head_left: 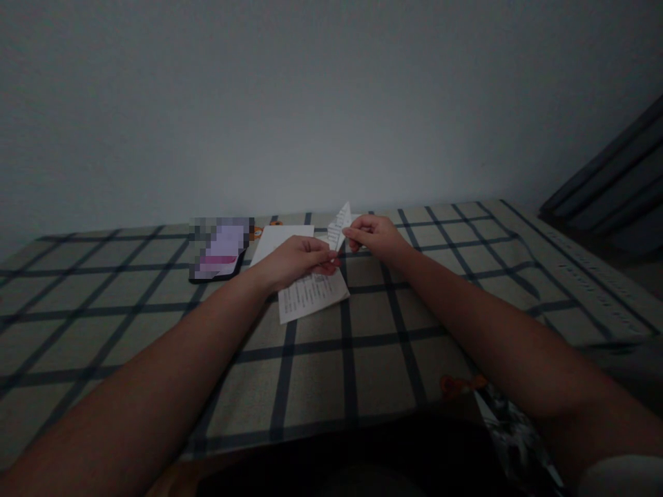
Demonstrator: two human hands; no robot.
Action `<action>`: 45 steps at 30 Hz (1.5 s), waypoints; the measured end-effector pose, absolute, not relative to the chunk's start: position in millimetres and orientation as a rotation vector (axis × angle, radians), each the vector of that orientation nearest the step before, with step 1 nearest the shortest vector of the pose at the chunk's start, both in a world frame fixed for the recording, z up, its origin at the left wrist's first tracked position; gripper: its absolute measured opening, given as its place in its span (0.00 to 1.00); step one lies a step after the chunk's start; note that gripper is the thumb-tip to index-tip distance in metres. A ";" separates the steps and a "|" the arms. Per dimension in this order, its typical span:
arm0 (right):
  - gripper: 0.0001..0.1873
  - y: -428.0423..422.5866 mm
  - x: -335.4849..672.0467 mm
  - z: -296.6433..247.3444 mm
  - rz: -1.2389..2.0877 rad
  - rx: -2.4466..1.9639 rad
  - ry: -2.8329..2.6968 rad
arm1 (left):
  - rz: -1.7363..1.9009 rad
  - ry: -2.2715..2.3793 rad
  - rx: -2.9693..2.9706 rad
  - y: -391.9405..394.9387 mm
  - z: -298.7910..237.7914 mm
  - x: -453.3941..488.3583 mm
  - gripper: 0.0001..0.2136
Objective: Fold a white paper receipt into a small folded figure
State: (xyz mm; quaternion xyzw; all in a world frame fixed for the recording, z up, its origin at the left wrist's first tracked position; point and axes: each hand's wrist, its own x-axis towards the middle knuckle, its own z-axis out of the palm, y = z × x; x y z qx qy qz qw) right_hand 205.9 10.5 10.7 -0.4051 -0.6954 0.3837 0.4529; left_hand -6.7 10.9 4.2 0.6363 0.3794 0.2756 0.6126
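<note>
My left hand (pixel 296 261) rests on the checked tablecloth, its fingers pinched on a printed sheet of paper (pixel 312 295) that lies partly flat below it. My right hand (pixel 373 237) pinches the same sheet a little to the right, where a folded corner (pixel 339 226) of it stands up in a point. Both hands are closed on the paper and nearly touch each other.
A phone (pixel 220 248) with a lit screen lies left of my hands. A blank white sheet (pixel 277 239) lies behind my left hand. The table (pixel 362 345) stands against a plain wall. An orange-trimmed patterned item (pixel 497 407) sits near the front right edge.
</note>
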 end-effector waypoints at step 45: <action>0.17 9.5 206.3 11.8 0.953 -0.977 -1.668 | 0.783 1.031 1.545 4.5 7.9 1.5 0.07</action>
